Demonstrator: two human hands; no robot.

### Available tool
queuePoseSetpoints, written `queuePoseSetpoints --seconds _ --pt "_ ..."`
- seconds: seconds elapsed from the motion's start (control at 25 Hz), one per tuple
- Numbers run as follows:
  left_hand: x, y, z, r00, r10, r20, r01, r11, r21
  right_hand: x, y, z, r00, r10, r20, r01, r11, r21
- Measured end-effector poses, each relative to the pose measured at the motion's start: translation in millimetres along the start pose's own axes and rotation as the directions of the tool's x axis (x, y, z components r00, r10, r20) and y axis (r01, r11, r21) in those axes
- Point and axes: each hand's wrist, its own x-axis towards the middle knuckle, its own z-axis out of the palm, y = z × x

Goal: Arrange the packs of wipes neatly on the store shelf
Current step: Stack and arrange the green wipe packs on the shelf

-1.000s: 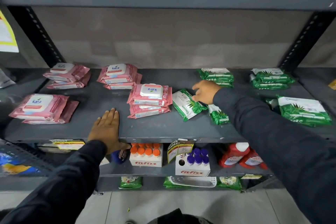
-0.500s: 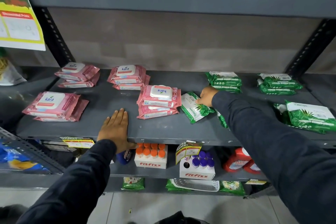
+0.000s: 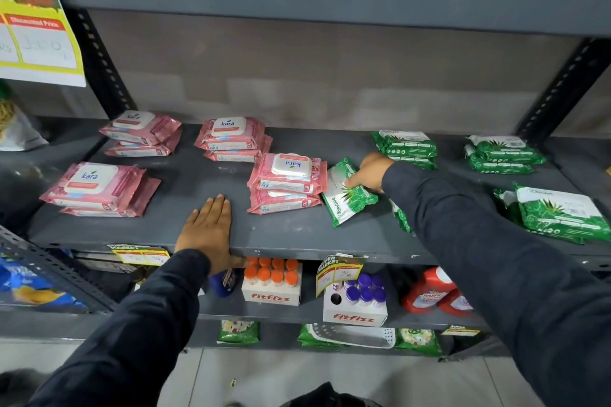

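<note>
Pink Kara wipe packs lie in stacks on the grey shelf [image 3: 205,175]: back left [image 3: 142,134], back middle [image 3: 231,139], front left [image 3: 96,188] and centre [image 3: 286,185]. Green wipe packs are stacked at the back [image 3: 408,147], back right [image 3: 502,154] and front right [image 3: 558,215]. One green pack [image 3: 347,198] lies skewed against the centre pink stack. My right hand [image 3: 373,172] grips its far right edge, fingers pressed on top. Another green pack [image 3: 401,218] is mostly hidden under my right arm. My left hand [image 3: 206,228] rests flat on the shelf's front edge, holding nothing.
Below are Fitfizz boxes of orange-capped [image 3: 272,284] and purple-capped [image 3: 355,304] tubes, red bottles [image 3: 429,294] and price tags [image 3: 337,271]. A yellow price sign [image 3: 36,36] hangs at upper left. Slotted uprights [image 3: 102,59] flank the shelf; another shelf [image 3: 297,0] runs overhead.
My right hand has come down onto the skewed green pack and closed on its edge. The left hand has stayed flat on the shelf. The view has shifted slightly.
</note>
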Motion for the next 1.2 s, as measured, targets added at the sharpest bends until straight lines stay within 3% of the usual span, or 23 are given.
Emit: queuePoseSetpoints --seconds 0.2,0.28,0.36,0.48,0.6,0.72,0.8,0.96,1.2 --pt "-1 0 -1 1.0 -0.001 0.003 0.001 1.0 -0.005 -16 8 -5 0.997 0.03 -0.07 -0.01 0.962 0.272" --pt "-2 0 -1 1.0 0.0 -0.002 0.0 1.0 -0.011 -35 17 -8 0.989 0.064 -0.135 0.015 0.855 0.519" --pt "-2 0 0 1.0 0.003 -0.004 -0.003 1.0 -0.013 -59 28 -4 0.982 0.112 -0.154 0.055 0.61 0.79" --pt "-2 -1 1 1.0 0.014 0.011 -0.014 1.0 -0.006 -81 47 17 0.98 0.172 -0.1 0.068 0.186 0.98" --pt "-1 -2 1 1.0 0.017 0.025 -0.017 1.0 -0.011 -89 58 47 0.972 0.229 -0.043 0.087 -0.182 0.979" --pt "-1 -2 1 0.999 0.021 0.029 -0.021 1.0 -0.007 -98 53 66 0.964 0.265 -0.022 0.121 -0.364 0.924" --pt "-1 -2 2 0.999 0.024 0.03 -0.024 1.0 -0.007 -102 50 69 0.96 0.277 -0.035 0.142 -0.379 0.915" --pt "-1 -2 1 0.999 0.018 0.031 -0.019 1.0 0.008 -102 57 69 0.923 0.378 -0.074 0.202 -0.311 0.928" --pt "0 -1 2 1.0 0.008 0.023 -0.008 1.0 0.009 -99 109 31 0.739 0.637 -0.219 0.382 -0.127 0.916"
